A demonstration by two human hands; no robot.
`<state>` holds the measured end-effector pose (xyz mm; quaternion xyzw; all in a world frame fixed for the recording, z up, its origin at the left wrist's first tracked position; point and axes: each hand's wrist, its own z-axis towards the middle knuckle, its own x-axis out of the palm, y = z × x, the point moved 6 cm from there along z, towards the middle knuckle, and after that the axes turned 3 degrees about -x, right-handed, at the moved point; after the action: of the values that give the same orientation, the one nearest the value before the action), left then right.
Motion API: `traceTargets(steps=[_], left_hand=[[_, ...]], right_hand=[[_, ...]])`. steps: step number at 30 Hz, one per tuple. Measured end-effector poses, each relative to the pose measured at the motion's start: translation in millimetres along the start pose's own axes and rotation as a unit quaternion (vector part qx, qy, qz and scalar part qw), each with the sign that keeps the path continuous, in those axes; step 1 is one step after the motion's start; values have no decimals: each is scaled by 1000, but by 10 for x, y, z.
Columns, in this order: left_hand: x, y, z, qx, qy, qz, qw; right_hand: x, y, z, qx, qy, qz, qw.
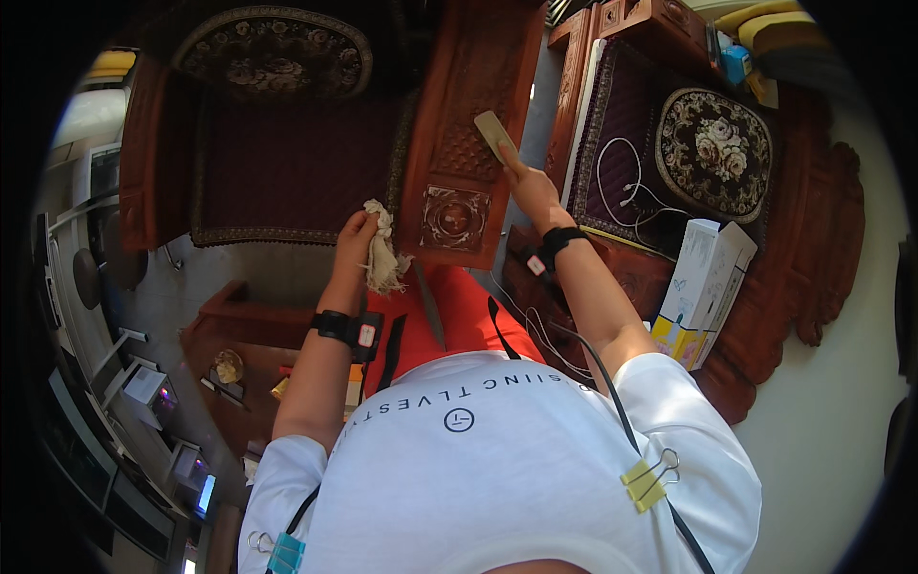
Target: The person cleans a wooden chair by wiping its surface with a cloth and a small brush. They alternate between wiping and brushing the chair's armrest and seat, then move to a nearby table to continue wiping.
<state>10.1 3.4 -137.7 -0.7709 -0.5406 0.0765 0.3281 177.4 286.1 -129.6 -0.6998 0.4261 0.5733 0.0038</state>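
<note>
My left hand [355, 240] grips a crumpled, frayed off-white cloth [384, 251], which hangs down beside the front end of a carved reddish-wood armrest [470, 72]. In my right hand [532, 192] is a flat, light-coloured brush-like tool [493, 136] with a rounded end. It lies over the raised carved pattern of the armrest; its underside is hidden. Nearer to me, a carved square panel [457, 217] shows whitish residue in its grooves around a round motif.
Left of the armrest is a dark purple seat cushion [294, 158]. On the right seat lie a white cable [601, 161] and a floral cushion [715, 154]. A white and yellow box [699, 294] stands near my right arm. Behind my left arm is a low wooden table [251, 359].
</note>
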Motion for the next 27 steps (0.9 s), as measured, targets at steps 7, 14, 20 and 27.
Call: traceTargets(steps=[7,14,20,27], left_hand=[[44,46,-2,14,9,14,1000],[116,72,-6,-8,36,-4,999],[202,170,16,-25,55,25,998],[151,280,22,-39,47,8,998]], right_hand=[[-39,63,49,11,12,-16,1000],[26,112,-20,17,41,-32,998],[-50,305,210,-21,11,0,1000],[184,109,50,-38,117,-13,992]])
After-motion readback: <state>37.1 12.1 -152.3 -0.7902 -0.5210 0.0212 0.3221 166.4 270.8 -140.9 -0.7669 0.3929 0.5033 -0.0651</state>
